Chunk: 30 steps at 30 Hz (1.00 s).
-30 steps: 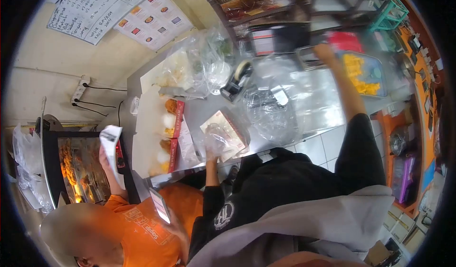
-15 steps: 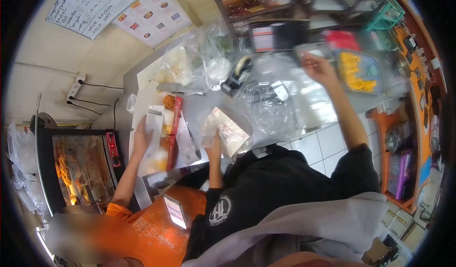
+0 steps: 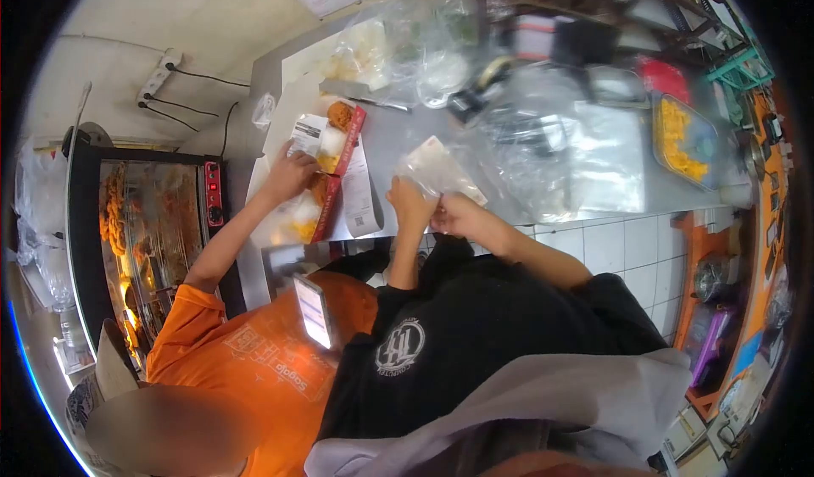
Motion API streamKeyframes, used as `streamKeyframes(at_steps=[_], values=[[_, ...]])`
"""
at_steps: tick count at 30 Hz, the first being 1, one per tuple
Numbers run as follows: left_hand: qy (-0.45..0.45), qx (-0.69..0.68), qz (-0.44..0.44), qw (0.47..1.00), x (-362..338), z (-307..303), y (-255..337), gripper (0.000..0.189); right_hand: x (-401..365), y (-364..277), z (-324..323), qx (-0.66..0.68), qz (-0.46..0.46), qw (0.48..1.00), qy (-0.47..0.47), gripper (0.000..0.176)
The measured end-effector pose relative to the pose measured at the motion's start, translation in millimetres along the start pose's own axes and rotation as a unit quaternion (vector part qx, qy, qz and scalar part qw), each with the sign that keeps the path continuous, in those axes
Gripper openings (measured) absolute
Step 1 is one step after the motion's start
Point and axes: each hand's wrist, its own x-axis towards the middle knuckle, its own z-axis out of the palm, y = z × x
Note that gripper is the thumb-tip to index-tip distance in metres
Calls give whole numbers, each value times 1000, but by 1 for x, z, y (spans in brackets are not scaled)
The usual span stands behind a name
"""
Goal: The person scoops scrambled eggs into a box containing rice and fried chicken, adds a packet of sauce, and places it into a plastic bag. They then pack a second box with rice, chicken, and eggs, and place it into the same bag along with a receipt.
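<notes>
The left hand [image 3: 409, 201] reaches forward from its black sleeve, wrist raised and fingers curled inward at the near edge of the pale box [image 3: 439, 167]. The right hand [image 3: 462, 216] comes across from the right, forearm slanting inward, fingers bent together at the box's near right corner, just beside the left hand. Neither hand is spread; whether either has hold of the bag film cannot be determined.

The box lies on the near part of the metal worktop [image 3: 381, 142], directly beyond both hands, with clear plastic film about it. Its contents are not visible.

To the left, just beyond a long receipt [image 3: 360, 197], two open red cartons [image 3: 354, 140] stand end to end. Each contains a brown fried piece, a white portion and some yellow food. A co-worker's hand [image 3: 294, 174] is over them, fingers at the lower end of a printed slip [image 3: 308, 132].

Well to the right, a clear tub [image 3: 705, 138] contains yellow pieces [image 3: 674, 142], heaped mainly along its left side. Toward the back, clear bags [image 3: 363, 55] hold pale contents not identifiable. At far left, a black-framed glass cabinet [image 3: 82, 223] contains orange-brown pieces, lit from within.
</notes>
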Motion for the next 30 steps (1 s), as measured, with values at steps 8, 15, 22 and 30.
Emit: streamKeyframes(at_steps=[8,15,22,30], values=[[9,-209,0,978,-23,-24,19,23,-23,15,29,218,-264,939,26,18],[-62,-440,-19,896,-30,-14,1,21,-30,11,5,-354,-432,798,224,9],[-76,-643,-12,762,-34,-5,-5,19,-25,12,-4,-162,-452,861,168,10],[-114,-692,4,713,-33,-13,2,21,-25,-1,-9,-173,-395,895,111,12]])
